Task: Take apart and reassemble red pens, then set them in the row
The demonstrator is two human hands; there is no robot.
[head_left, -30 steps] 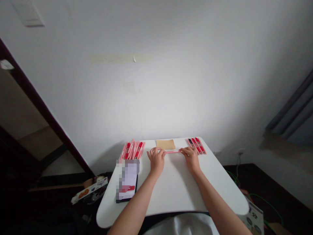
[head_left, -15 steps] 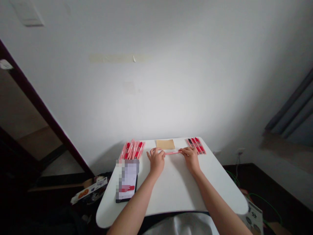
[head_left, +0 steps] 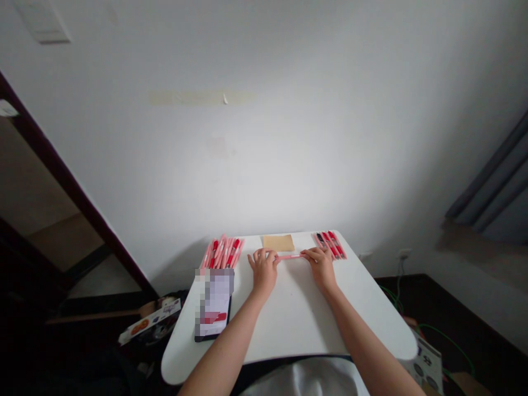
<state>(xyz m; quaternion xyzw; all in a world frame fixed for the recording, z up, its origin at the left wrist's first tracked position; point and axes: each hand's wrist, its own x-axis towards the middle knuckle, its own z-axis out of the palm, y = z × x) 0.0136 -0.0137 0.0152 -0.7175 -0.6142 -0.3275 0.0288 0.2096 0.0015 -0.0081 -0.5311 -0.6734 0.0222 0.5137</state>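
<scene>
Between my two hands a pink pen (head_left: 290, 257) lies crosswise, just above or on the white table (head_left: 297, 313). My left hand (head_left: 264, 269) is closed on its left end, with the thumb and fingertips together there. At the right end, my right hand (head_left: 320, 267) pinches the pen the same way. Behind it lies a tan paper rectangle (head_left: 279, 243). A pile of pink and red pens (head_left: 223, 253) is left of my left hand. Past my right hand sits a smaller row of red, pink and black pens (head_left: 331, 245), partly behind my fingers.
A phone (head_left: 216, 302), partly pixelated, lies on the table's left side. The wall (head_left: 264, 165) rises directly behind the table. Boxes and clutter (head_left: 152, 322) lie on the floor at left, and a green cable (head_left: 447, 344) runs at right.
The camera view has shifted very slightly. Both hands keep their hold on the pen, with no clear movement otherwise.
</scene>
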